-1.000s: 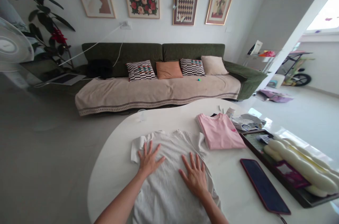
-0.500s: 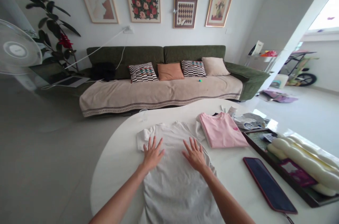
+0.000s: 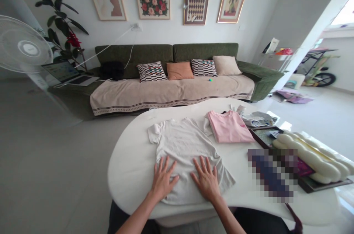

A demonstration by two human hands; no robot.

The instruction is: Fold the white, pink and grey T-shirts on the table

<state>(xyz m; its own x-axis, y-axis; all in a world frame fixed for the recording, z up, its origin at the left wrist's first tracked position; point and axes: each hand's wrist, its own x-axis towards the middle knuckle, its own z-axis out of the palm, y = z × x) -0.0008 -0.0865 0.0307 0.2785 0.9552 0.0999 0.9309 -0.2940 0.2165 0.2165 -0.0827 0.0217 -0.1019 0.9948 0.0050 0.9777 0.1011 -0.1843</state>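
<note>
A light grey T-shirt [image 3: 185, 142] lies spread on the white table, its neck toward the sofa and its hem near the table's front edge. My left hand [image 3: 164, 179] rests flat with fingers apart on the left side of the shirt's lower half. Level with it, my right hand [image 3: 205, 180] presses flat on the right side, fingers spread too. Soft wrinkles run across the cloth. To the right of the shirt's shoulder is a folded pink shirt [image 3: 230, 128], close to the grey sleeve.
On the table's right side are a blurred-out dark object [image 3: 271, 175], a dark tray [image 3: 312, 187] holding a cream puffy item [image 3: 309, 154], and plastic packaging [image 3: 260, 119]. Beyond the white table [image 3: 128, 156] stands a green sofa [image 3: 204, 51]; a fan [image 3: 26, 46] is at left.
Both hands have slid down the grey shirt toward me, from its chest to its lower half. The view has shifted, and the shirt's hem and the table's front edge now show.
</note>
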